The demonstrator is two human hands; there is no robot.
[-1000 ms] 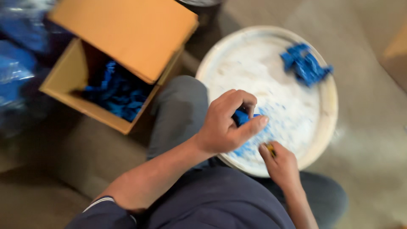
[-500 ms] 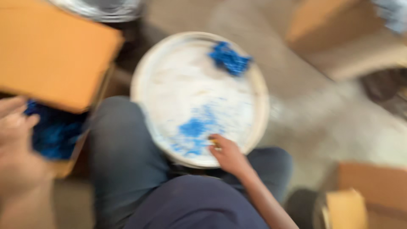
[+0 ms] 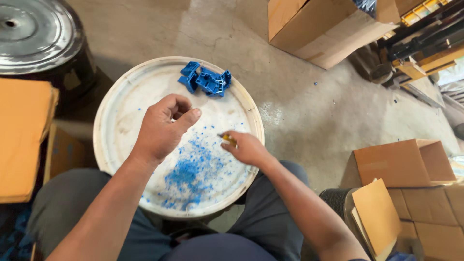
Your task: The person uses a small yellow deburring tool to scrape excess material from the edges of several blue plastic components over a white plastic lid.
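On a rough concrete floor [image 3: 309, 111], among cardboard boxes [image 3: 401, 166], a round white plastic lid [image 3: 121, 125] rests between the knees. The left hand [image 3: 162, 128] hovers loosely curled, empty; the right hand [image 3: 246, 147] pinches a small yellow-handled tool [image 3: 228, 139]. A few blue plastic clips [image 3: 205, 80] lie at the far rim, and blue shavings [image 3: 191, 171] mark earlier trimming.

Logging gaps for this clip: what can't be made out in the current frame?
- Left hand, head view: curled fingers hide whether it holds anything.
- Right hand: small yellowish item mostly covered by the fingers; kind unclear.
- Blue plastic pieces on white round lid: too small to count.
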